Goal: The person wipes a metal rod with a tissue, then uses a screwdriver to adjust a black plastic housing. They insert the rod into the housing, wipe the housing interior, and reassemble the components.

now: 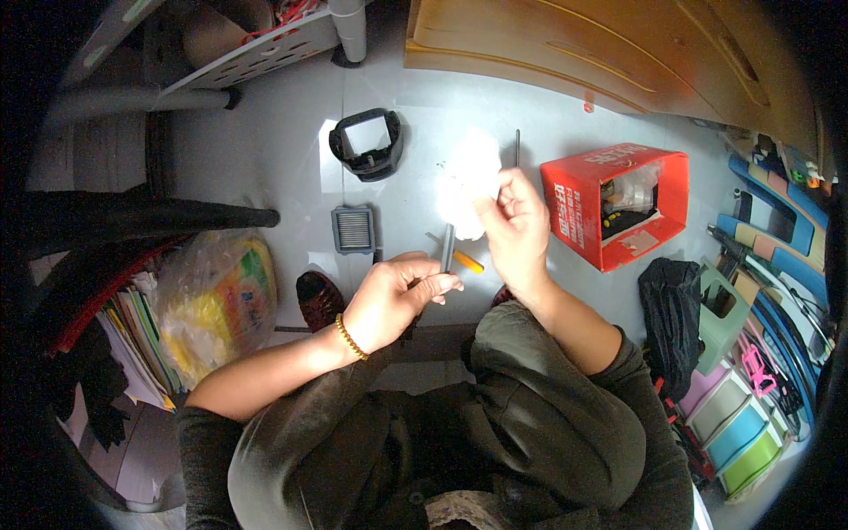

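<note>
My left hand (395,293), with a beaded bracelet at the wrist, pinches a slim grey bar-shaped piece (448,249) that points upward. Between the fingers of my right hand (518,231) is a white tissue or cloth (471,181), so brightly lit that its details are washed out. The tissue's lower edge comes close to the top of the grey piece; I cannot tell if they touch. Just beyond my left fingers, a screwdriver (468,261) with an orange handle lies on the floor. A grey pleated filter (354,230) and a black open frame (382,166) rest farther left.
To the right stands a red box (576,212), open on its side, with tools and plastic inside. A thin dark rod (518,147) lies beyond my right hand. At left are a plastic bag (216,305) and papers (141,336); a wooden cabinet (574,44) borders the far side.
</note>
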Motion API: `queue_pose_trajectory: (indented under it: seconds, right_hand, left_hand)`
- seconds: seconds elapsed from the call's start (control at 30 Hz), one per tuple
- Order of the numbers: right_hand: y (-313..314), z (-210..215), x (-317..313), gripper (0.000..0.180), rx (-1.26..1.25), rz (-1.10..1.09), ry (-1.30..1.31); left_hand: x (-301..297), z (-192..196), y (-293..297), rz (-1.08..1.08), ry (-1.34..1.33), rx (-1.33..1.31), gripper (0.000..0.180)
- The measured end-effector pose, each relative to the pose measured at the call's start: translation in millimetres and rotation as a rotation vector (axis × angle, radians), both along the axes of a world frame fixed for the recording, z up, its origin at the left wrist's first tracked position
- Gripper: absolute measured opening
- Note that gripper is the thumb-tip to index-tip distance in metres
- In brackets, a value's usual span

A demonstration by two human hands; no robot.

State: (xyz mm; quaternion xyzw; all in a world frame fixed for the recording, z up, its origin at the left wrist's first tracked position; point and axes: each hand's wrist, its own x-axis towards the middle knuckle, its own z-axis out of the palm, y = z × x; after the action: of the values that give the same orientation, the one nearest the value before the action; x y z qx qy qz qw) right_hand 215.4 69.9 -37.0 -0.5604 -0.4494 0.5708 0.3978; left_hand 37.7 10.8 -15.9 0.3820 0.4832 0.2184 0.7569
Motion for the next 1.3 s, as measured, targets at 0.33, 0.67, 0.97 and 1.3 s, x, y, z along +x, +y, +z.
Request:
queue_pose_trajectory:
  seconds: [0.33, 0.67, 0.97, 1.3]
  right_hand:
    - [14, 0, 21, 0.025, 0.350, 0.080, -0.268]
    - [-10, 6, 17, 0.027, 0.666, 0.291, -0.498]
    - [-11, 9, 17, 0.027, 0.792, 0.381, -0.526]
    - [31, -2, 38, 0.030, 0.795, 0.300, -0.655]
  left_hand:
    - [-8, 1, -2, -0.006, -0.121, -0.122, 0.028]
    - [-3, 12, -5, -0.079, -0.066, -0.095, 0.021]
    - [-6, -2, -18, -0.070, -0.058, -0.055, 0.026]
    - [-11, 5, -3, -0.074, -0.081, -0.165, 0.028]
